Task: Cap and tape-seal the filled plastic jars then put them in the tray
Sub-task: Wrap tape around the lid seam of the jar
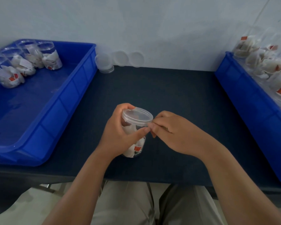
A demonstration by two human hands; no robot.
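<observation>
Left hand [118,132] wraps the probably light, slick jar [136,149] mid-body, the safest hold; right hand [173,133] pinches the lid [137,115] at its rim.

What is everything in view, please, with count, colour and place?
Clear plastic jar of white sachets: one, clear, table centre, held.
Clear round lid: one, clear, on that jar.
Left blue plastic tray: one, blue, table's left.
Filled jars in left tray: four, clear, far corner.
Right blue plastic tray: one, blue, table's right.
Filled jars in right tray: several, clear, count unclear.
Spare lids: two leaning on wall, plus a stack beside them.
Table cover: one, dark blue.
Left hand: grips jar.
Right hand: pinches at lid's rim.
</observation>
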